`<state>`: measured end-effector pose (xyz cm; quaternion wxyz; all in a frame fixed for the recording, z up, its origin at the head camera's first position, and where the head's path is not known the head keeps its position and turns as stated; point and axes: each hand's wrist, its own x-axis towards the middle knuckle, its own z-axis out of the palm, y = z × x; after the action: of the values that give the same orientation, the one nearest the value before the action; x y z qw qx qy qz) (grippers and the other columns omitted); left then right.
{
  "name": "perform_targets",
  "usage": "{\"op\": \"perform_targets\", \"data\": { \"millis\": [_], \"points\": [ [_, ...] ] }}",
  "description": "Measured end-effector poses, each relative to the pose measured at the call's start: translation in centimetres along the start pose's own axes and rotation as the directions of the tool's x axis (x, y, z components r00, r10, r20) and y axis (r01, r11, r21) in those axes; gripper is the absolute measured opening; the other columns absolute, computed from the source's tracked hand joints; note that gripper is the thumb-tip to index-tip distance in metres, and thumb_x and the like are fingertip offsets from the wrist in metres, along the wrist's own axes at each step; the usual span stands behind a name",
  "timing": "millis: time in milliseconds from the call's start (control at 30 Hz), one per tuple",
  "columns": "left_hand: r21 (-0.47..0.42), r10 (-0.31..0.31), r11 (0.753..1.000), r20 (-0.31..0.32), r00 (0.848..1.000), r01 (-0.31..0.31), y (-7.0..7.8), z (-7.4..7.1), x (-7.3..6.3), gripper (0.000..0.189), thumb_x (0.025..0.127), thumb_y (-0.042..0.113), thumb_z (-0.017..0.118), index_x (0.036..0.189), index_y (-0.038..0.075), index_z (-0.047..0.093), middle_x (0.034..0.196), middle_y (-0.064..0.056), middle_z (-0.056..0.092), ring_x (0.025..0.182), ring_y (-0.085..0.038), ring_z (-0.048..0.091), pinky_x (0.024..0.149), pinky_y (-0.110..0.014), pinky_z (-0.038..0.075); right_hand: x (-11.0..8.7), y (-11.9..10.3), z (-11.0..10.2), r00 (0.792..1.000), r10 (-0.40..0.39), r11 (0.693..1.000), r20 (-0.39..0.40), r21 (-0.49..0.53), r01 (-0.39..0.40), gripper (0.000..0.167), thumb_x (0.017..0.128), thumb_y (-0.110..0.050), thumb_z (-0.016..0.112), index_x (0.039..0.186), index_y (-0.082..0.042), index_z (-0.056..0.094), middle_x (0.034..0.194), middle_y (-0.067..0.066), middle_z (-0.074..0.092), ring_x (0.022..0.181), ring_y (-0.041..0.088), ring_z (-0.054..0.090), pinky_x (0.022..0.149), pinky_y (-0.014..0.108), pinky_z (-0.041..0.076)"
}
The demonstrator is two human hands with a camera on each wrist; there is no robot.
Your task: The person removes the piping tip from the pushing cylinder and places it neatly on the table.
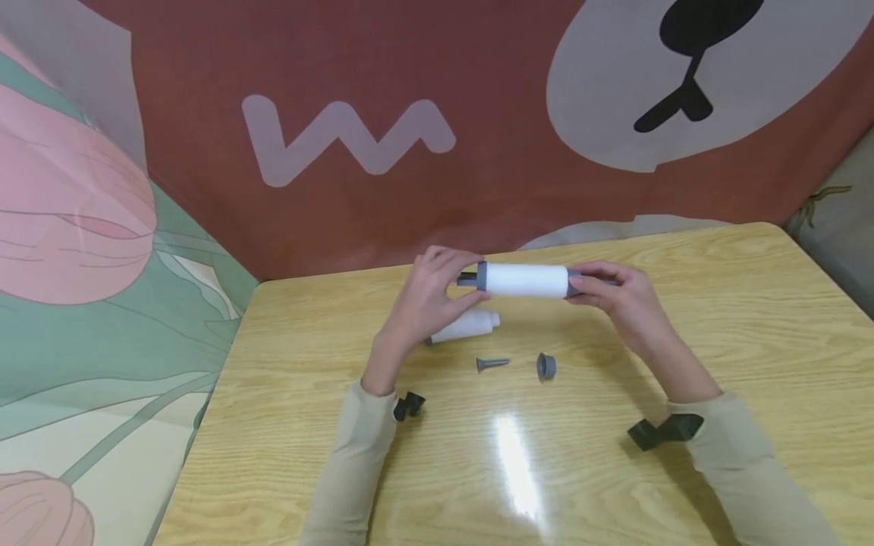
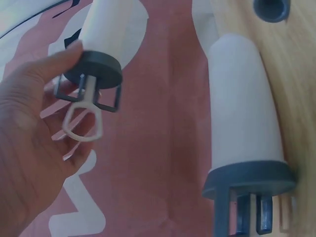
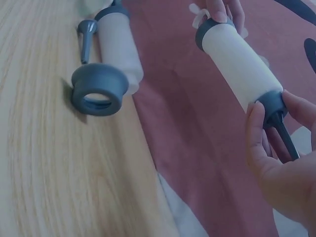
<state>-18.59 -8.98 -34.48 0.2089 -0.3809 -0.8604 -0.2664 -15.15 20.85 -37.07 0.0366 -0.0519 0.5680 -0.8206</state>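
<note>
Both hands hold a white icing syringe [image 1: 526,280] with grey ends level above the table. My left hand [image 1: 437,287] pinches its grey plunger-end cap between thumb and fingers. A pale pull ring [image 2: 100,123] hangs between two grey finger loops in the left wrist view. At the other end, my right hand [image 1: 621,292] grips the grey collar by thumb and fingertips. From that collar a slim grey nozzle [image 3: 286,137] points toward the right palm. Behind the left hand lies a second white syringe barrel [image 1: 467,326], its grey end partly hidden in the head view.
On the wooden table [image 1: 307,470] lie a loose grey nozzle [image 1: 492,364] and a grey ring-shaped collar [image 1: 546,367], both nearer me than the held syringe. A printed cloth [image 1: 410,220] hangs along the table's far edge. Each sleeve carries a black wrist mount [image 1: 665,432].
</note>
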Motion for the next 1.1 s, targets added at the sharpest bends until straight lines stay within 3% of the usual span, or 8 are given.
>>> {"op": "perform_targets", "data": {
  "millis": [100,200,333,600,800,1100],
  "points": [
    [-0.138,-0.013,0.99,0.016,1.0,0.015,0.1,-0.4,-0.1,0.051,0.087,0.025,0.087,0.129,0.002,0.068,0.126,-0.009,0.069,0.116,-0.026,0.062,0.099,-0.037,0.052,-0.1,-0.3,0.1,1.0,0.005,0.999,0.012,0.05,-0.006,0.019,0.098,0.006,0.064,0.099,-0.005,0.08,0.102,0.007,0.073,0.083,0.019,0.074,0.08,0.03,0.062],
    [-0.26,-0.039,0.964,0.027,0.999,0.045,0.4,-0.7,-0.2,0.053,0.087,0.022,0.087,0.132,0.003,0.066,0.128,-0.009,0.068,0.114,-0.027,0.065,0.097,-0.033,0.054,-0.3,-0.6,0.3,1.0,0.005,0.996,0.028,0.086,-0.007,0.021,0.099,0.007,0.062,0.099,-0.004,0.08,0.103,0.008,0.074,0.083,0.02,0.074,0.079,0.03,0.062],
    [-0.335,-0.049,0.941,0.018,0.999,0.053,0.7,-1.1,-0.2,0.051,0.088,0.021,0.086,0.132,0.005,0.066,0.127,-0.007,0.068,0.112,-0.024,0.067,0.096,-0.029,0.054,-0.6,-1.1,0.6,0.999,-0.006,0.994,0.049,0.11,0.001,0.022,0.1,0.008,0.06,0.101,-0.002,0.079,0.104,0.009,0.074,0.084,0.02,0.074,0.079,0.031,0.062],
    [-0.358,-0.014,0.934,-0.024,1.0,0.004,1.2,-1.7,-0.3,0.045,0.089,0.016,0.083,0.129,0.003,0.067,0.123,-0.01,0.069,0.109,-0.017,0.066,0.093,-0.028,0.055,-1.1,-1.7,1.2,0.997,-0.02,0.998,0.069,0.066,0.015,0.02,0.099,0.008,0.061,0.103,-0.002,0.078,0.104,0.01,0.073,0.084,0.02,0.074,0.08,0.031,0.062],
    [-0.333,-0.049,0.942,-0.013,0.999,0.042,1.7,-1.5,-0.6,0.042,0.091,0.017,0.08,0.128,0.003,0.067,0.121,-0.008,0.068,0.104,-0.017,0.066,0.088,-0.027,0.055,-1.5,-2.0,1.1,0.995,-0.04,0.999,0.09,-0.004,0.04,0.019,0.1,0.008,0.062,0.105,-0.003,0.077,0.105,0.008,0.073,0.085,0.019,0.073,0.08,0.03,0.062],
    [-0.346,-0.108,0.931,0.038,0.993,0.115,2.0,-1.5,-0.9,0.048,0.087,0.021,0.086,0.128,0.005,0.068,0.118,-0.005,0.069,0.101,-0.017,0.069,0.088,-0.028,0.056,-1.7,-2.3,1.2,0.994,-0.03,0.996,0.103,-0.076,0.038,0.017,0.099,0.006,0.064,0.106,-0.002,0.077,0.108,0.008,0.073,0.084,0.02,0.074,0.081,0.03,0.062]
  ]
}}
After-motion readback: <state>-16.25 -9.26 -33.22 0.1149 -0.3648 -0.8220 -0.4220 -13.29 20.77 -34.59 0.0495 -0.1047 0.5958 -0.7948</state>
